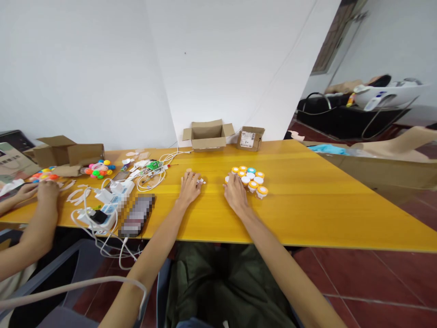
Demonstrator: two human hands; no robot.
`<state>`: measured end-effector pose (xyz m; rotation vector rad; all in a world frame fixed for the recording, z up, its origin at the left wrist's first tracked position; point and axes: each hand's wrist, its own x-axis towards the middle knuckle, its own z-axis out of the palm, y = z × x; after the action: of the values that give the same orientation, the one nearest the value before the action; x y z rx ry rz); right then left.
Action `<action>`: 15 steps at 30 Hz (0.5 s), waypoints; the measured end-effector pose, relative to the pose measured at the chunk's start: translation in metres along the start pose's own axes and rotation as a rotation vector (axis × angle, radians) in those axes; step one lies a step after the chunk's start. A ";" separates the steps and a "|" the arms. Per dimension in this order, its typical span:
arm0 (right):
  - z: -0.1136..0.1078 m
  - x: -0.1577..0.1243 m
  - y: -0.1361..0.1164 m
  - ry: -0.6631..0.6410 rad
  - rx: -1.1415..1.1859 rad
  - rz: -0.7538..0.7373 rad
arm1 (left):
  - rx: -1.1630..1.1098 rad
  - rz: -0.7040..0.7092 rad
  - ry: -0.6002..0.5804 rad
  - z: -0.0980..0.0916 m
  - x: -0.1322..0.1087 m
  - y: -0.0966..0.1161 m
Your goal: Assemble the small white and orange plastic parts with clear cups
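Observation:
Resting on the table, my left hand (190, 186) has its fingers spread, with small white pieces (201, 181) beside its fingertips. My right hand (235, 190) is at the left edge of a group of small round caps. Its fingers are bent and close together, and a round white cap (226, 179) shows at the thumb side, partly covered. Several caps in the group have orange rims and white centres, such as the orange-rimmed cap (262, 191) at the front. One teal cap (251, 170) lies at the back, and plain white caps (245, 180) lie in the middle.
An open cardboard box (209, 137) and a smaller box (251, 139) stand against the wall. Left of me lie a power strip (118, 205) with plugs, a phone (137, 215), white cables (150, 184) and colourful balls (99, 169). Another person's hand (48, 190) is at far left.

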<state>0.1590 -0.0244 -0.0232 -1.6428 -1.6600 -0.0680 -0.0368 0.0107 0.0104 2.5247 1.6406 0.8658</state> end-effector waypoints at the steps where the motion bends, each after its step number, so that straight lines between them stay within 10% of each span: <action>1: 0.000 0.000 0.000 -0.001 0.012 0.008 | 0.003 0.011 0.000 -0.001 0.000 0.001; 15: -0.013 0.002 -0.012 -0.037 0.050 0.104 | 0.076 0.098 -0.131 -0.005 -0.002 0.007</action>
<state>0.1549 -0.0315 -0.0076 -1.6986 -1.5885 0.0549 -0.0336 0.0044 0.0159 2.6682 1.5524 0.6400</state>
